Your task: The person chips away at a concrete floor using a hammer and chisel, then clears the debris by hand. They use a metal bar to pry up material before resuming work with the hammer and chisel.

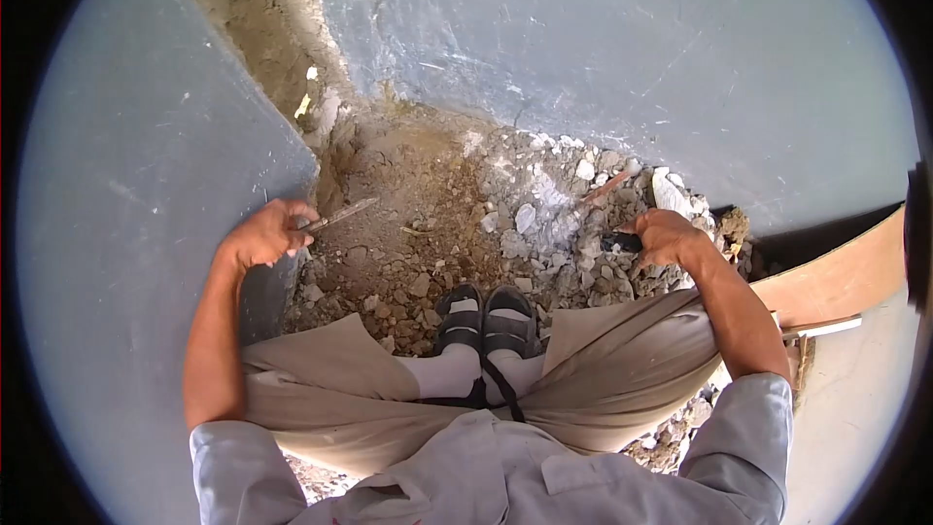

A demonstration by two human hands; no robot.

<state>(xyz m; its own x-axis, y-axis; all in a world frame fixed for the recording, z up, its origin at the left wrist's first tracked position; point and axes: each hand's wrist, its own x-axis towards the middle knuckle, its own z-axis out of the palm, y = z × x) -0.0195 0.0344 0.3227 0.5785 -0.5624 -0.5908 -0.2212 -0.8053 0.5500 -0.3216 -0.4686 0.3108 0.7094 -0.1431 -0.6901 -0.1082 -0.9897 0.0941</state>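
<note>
My left hand [272, 233] is closed around a thin, dusty chisel [340, 215], whose pointed end sticks out to the right over the dug soil. The hand is beside the broken edge of the left grey wall. On the other side, my right hand [666, 236] is closed on a black-handled tool [622, 242] low over the rubble; the rest of that tool I cannot make out. Just above it, a reddish-brown stick [604, 189] with a pale rounded end lies on broken stones [526, 218].
Two grey walls [155, 146] flank a narrow, rough gap [262, 24]. Loose soil and stone chunks surround my sandalled feet [484, 316]. At the right, a curved brown board [841, 258] stands close to my right arm.
</note>
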